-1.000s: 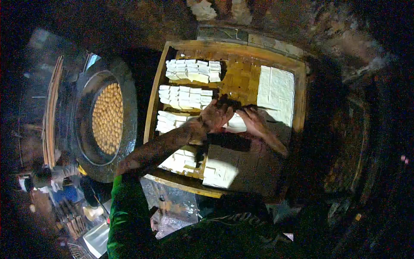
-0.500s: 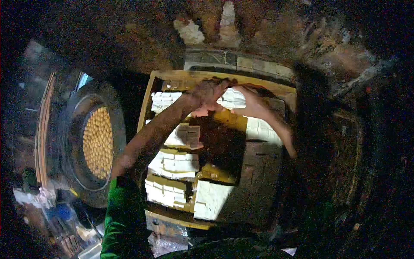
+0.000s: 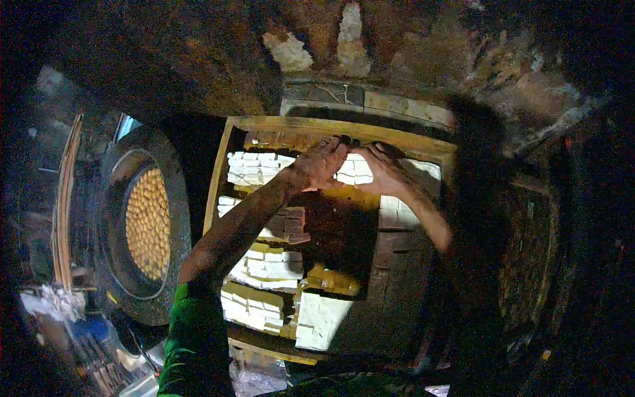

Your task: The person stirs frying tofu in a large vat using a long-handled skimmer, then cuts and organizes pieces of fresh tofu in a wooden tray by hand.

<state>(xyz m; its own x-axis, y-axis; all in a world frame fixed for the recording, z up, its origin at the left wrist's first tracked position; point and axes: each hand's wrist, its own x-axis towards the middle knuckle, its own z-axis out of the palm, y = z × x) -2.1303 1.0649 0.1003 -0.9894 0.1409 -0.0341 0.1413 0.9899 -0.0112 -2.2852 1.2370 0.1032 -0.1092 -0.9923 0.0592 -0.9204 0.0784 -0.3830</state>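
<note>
A shallow wooden tray (image 3: 217,192) holds rows of small white blocks (image 3: 266,266), whose material I cannot make out. At its far side, my left hand (image 3: 323,165) curves around the left end of a short row of white blocks (image 3: 354,170). Opposite it, my right hand (image 3: 383,171) is bent around the right end, so the row sits between both hands. The fingers of both reach over the far edge of the row, where their tips are partly hidden. Dark wet-looking tray floor (image 3: 340,221) shows just in front of the hands.
Left of the tray stands a round dark tub (image 3: 109,218) full of small yellow-brown balls (image 3: 149,225). Thin wooden sticks (image 3: 65,205) stand beyond it. A rough earthen wall (image 3: 410,46) rises behind a brick ledge (image 3: 397,106). The right side is very dark.
The view has tilted slightly, so the tray appears lower. Both hands are still around the same far row; the right hand's fingers now lie closer against its end.
</note>
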